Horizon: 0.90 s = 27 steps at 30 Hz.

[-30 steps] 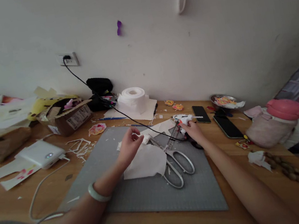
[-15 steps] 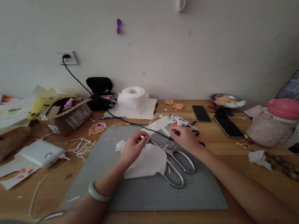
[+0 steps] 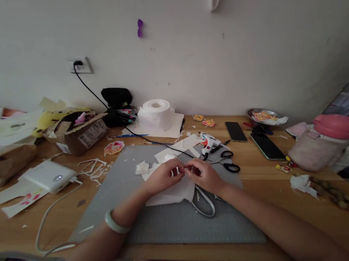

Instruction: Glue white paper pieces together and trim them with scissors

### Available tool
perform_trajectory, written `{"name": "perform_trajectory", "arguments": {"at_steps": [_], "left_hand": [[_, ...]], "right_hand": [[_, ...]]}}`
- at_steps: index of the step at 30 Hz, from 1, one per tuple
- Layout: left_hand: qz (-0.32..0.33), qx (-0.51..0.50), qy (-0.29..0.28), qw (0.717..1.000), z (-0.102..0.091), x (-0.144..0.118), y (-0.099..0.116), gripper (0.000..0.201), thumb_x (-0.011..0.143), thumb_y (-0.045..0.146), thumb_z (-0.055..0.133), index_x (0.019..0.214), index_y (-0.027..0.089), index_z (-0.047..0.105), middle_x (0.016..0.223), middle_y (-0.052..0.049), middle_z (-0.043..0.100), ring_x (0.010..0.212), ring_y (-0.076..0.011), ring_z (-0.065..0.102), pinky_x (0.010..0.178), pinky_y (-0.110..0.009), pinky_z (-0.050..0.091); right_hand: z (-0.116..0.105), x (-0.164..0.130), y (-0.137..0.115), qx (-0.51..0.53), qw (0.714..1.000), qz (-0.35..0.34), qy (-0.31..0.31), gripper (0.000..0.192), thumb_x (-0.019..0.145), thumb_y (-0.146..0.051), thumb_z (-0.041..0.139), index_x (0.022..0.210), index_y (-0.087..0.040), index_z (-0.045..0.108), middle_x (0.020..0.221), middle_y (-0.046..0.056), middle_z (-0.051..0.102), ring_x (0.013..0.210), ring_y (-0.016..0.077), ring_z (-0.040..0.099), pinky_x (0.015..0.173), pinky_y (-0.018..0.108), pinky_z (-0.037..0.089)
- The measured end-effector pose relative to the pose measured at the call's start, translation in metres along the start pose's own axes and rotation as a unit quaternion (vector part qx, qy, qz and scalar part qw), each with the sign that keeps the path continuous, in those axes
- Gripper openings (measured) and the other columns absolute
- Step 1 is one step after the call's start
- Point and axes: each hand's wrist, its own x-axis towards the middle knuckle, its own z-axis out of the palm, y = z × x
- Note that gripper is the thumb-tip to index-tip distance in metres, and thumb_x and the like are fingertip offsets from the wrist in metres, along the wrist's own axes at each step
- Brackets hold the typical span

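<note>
Over the grey mat [image 3: 176, 223], both hands' fingers [image 3: 181, 170] pinch one tiny scrap [image 3: 185, 170] (barely visible) between them.

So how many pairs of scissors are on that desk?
2: big silver scissors lie on the grey mat, partly under the right hand; small black-handled scissors lie beside the glue gun.
</note>
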Motion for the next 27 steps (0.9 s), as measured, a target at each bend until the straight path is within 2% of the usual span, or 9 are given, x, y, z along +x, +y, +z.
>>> {"name": "perform_trajectory", "arguments": {"at_steps": [6,10,14,16,18,22,24,27], "left_hand": [[0.015,0.028,0.011,0.999,-0.003,-0.002,0.001,0.006,0.074,0.026,0.055,0.073,0.021,0.058,0.068,0.001,0.055,0.061,-0.0124,0.049,0.056,-0.023,0.039],[0.050,0.050,-0.026,0.997,-0.005,-0.004,-0.002,0.012,0.077,0.033,0.057,0.074,0.022,0.062,0.070,0.000,0.058,0.064,-0.0131,0.051,0.061,-0.024,0.040],[0.050,0.058,-0.023,0.997,-0.007,-0.003,-0.004,0.010,0.077,0.030,0.058,0.078,0.023,0.065,0.072,-0.001,0.061,0.067,-0.0136,0.054,0.064,-0.024,0.041],[0.029,0.055,0.011,0.998,-0.009,-0.001,-0.005,0.011,0.076,0.030,0.059,0.082,0.024,0.066,0.074,-0.001,0.062,0.065,-0.0135,0.055,0.065,-0.025,0.043],[-0.016,0.056,0.070,0.996,-0.012,0.002,-0.010,0.017,0.075,0.033,0.059,0.088,0.025,0.065,0.076,-0.001,0.063,0.065,-0.0141,0.056,0.065,-0.026,0.045],[-0.131,0.101,0.212,0.963,-0.018,0.008,-0.029,0.024,0.078,0.030,0.050,0.097,0.021,0.061,0.084,-0.004,0.065,0.075,-0.0185,0.061,0.071,-0.031,0.047],[-0.137,0.136,0.207,0.959,-0.019,0.011,-0.039,0.028,0.070,0.020,0.053,0.097,0.020,0.062,0.098,-0.007,0.066,0.091,-0.0228,0.061,0.082,-0.035,0.046],[-0.151,0.139,0.152,0.967,-0.019,0.013,-0.044,0.039,0.065,0.016,0.055,0.103,0.022,0.062,0.109,-0.009,0.066,0.103,-0.0264,0.059,0.088,-0.038,0.044]], "right_hand": [[-0.001,0.001,0.004,0.066,0.994,0.042,-0.072,0.018,0.081,-0.035,0.055,0.079,-0.019,0.064,0.076,0.003,0.063,0.069,0.0151,0.053,0.063,0.026,0.041],[-0.002,0.003,0.007,0.121,0.985,0.073,-0.104,0.018,0.077,-0.033,0.057,0.066,-0.020,0.063,0.067,0.001,0.063,0.068,0.0158,0.055,0.065,0.027,0.041],[-0.002,0.004,0.007,0.153,0.979,0.104,-0.086,0.020,0.075,-0.034,0.056,0.063,-0.019,0.060,0.062,0.001,0.059,0.063,0.0149,0.052,0.061,0.026,0.039],[-0.002,0.004,0.006,0.169,0.976,0.123,-0.054,0.021,0.076,-0.036,0.055,0.064,-0.019,0.057,0.059,-0.001,0.054,0.058,0.0131,0.047,0.056,0.025,0.036],[-0.002,0.004,0.007,0.185,0.973,0.137,-0.031,0.025,0.078,-0.040,0.052,0.062,-0.020,0.051,0.055,-0.003,0.045,0.053,0.0112,0.040,0.051,0.023,0.032],[-0.001,0.004,0.010,0.181,0.973,0.136,-0.039,0.039,0.082,-0.047,0.047,0.055,-0.021,0.037,0.051,-0.005,0.030,0.049,0.0100,0.029,0.046,0.023,0.024],[-0.001,0.004,0.010,0.168,0.975,0.134,-0.050,0.041,0.082,-0.048,0.047,0.053,-0.021,0.036,0.050,-0.005,0.029,0.049,0.0099,0.029,0.046,0.023,0.023],[-0.001,0.005,0.010,0.158,0.975,0.145,-0.060,0.034,0.081,-0.044,0.051,0.057,-0.020,0.049,0.050,-0.004,0.039,0.051,0.0102,0.036,0.048,0.023,0.028]]}}
